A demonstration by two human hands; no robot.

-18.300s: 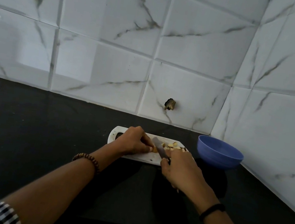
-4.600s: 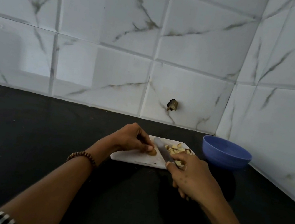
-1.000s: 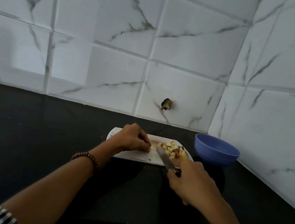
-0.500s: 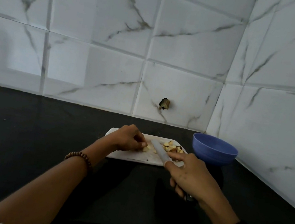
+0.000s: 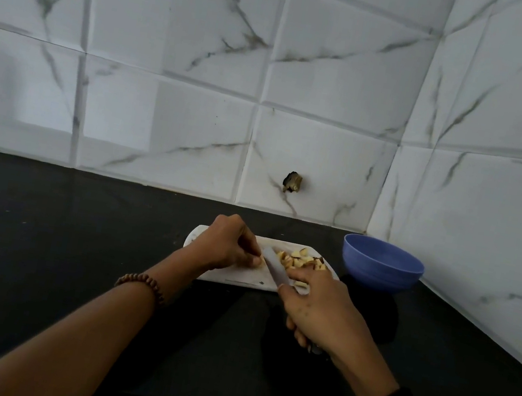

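Observation:
A small white cutting board (image 5: pixel 236 276) lies on the black counter near the back wall. My left hand (image 5: pixel 227 247) rests on the board with its fingertips curled round a small pale piece of food that is mostly hidden. My right hand (image 5: pixel 320 311) grips a knife (image 5: pixel 275 267) by the handle, forefinger stretched along the blade. The blade lies on the board right beside my left fingertips. A heap of pale chopped pieces (image 5: pixel 301 260) sits on the board's right half, behind the blade.
An empty blue bowl (image 5: pixel 381 264) stands on the counter right of the board, close to the corner. White marble-look tiled walls close off the back and right. The black counter (image 5: pixel 57 232) stretches to the left and toward me.
The knife blade stays on the board by my left fingertips, having shifted only slightly over the last second. The chopped heap has grown since the earliest frames.

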